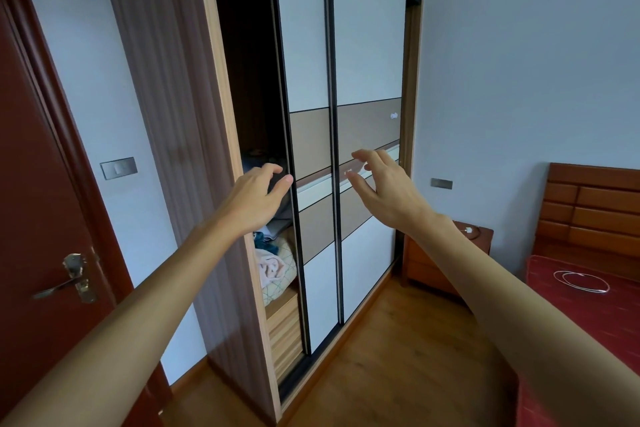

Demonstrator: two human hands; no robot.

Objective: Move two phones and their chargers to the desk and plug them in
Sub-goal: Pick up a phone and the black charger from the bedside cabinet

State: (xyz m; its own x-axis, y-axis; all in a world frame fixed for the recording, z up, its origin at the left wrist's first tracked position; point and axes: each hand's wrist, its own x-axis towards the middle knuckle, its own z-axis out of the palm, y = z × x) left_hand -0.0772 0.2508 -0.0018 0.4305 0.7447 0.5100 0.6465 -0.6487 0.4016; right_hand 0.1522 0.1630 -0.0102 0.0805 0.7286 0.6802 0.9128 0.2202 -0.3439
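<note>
Both arms were extended toward a wardrobe with sliding doors. The left hand was positioned just left of frame centre, at 9 o'clock, level with the black edge of the left sliding door. Its grip was half-wide, with the fingers curled and nothing seen enclosed. Contact between the thumb and the door edge could not be confirmed. The right hand was held at 3 o'clock, close to the right door panel. Its grip was wide, with the fingers spread and lightly bent. Contact with the panel could not be determined either.

A small white charger plug was located at 4 o'clock on a bedside table, with a thin lead looped beside it. The plug was too small for further detail to be read, and the table was partly covered by the right forearm. A white cable coil was laid on the red bed, farther out at 4 o'clock. The cable ends could not be made out, and the bed was cut off by the frame edge.

Folded clothes were visible through the open gap at 6 o'clock. The interior above them was too dark to be resolved. A red room door was cut off at 9 o'clock.
</note>
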